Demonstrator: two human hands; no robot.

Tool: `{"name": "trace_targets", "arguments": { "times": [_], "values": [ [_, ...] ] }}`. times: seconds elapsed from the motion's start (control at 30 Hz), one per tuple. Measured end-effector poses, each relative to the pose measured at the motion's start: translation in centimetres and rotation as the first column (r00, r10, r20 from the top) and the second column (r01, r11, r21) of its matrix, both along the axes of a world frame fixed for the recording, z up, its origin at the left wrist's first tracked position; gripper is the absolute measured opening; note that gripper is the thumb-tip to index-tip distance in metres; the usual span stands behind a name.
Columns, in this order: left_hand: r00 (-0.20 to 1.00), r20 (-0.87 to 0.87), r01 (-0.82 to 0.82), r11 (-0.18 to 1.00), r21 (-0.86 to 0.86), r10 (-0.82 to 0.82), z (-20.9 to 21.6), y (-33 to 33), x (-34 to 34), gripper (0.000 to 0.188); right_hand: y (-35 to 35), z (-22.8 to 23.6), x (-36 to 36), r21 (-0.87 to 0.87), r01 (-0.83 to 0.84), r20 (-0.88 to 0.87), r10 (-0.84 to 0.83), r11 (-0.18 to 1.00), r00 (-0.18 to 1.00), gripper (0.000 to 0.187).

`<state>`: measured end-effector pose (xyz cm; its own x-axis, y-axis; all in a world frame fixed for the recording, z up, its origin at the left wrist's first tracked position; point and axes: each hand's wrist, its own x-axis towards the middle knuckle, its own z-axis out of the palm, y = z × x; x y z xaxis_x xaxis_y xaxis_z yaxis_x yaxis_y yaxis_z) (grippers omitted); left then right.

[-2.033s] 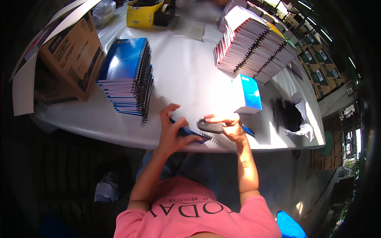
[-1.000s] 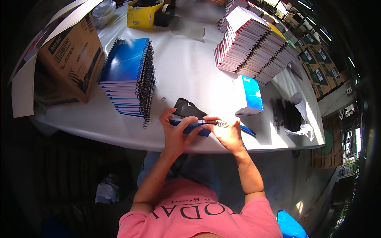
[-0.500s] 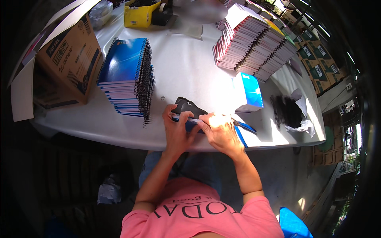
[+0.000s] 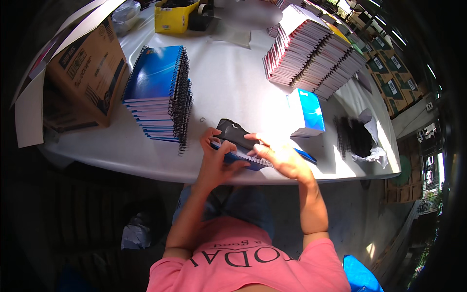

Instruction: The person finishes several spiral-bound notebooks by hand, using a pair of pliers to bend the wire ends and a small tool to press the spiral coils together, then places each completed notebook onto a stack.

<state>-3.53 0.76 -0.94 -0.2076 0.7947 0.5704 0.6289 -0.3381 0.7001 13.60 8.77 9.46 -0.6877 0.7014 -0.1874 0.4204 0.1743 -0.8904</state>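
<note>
right hand [image 4: 287, 158] shifted rightward by notebook [image 4: 257, 166], yellow bin [image 4: 170, 20] holding dark things [image 4: 177, 4]

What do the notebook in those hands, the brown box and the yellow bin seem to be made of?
Notebook: paper, by its pale page edges; blue cover maybe card, finish unclear; thin coil, plastic or metal.
Brown box: matte cardboard, given its stiff, open flaps.
Yellow bin: likely plastic, smooth and evenly coloured.
</note>
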Motion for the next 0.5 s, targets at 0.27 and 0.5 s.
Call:
{"name": "trace_targets", "arguments": {
  "times": [0.27, 0.5],
  "values": [
    [0.967, 0.215, 0.136, 0.990, 0.027, -0.139, 0.4, 0.6, -0.4, 0.055, 3.0, -5.1, -0.6, 0.629, -0.208, 0.300, 0.013, 0.749, 0.954, 0.037],
    [0.973, 0.200, 0.098, 0.992, 0.085, -0.113, 0.8, 0.5, -0.3, 0.060, 3.6, -4.0, 4.5, -0.371, -0.134, -0.727, -0.198, 0.919, 0.657, 0.051]
  ]
}}
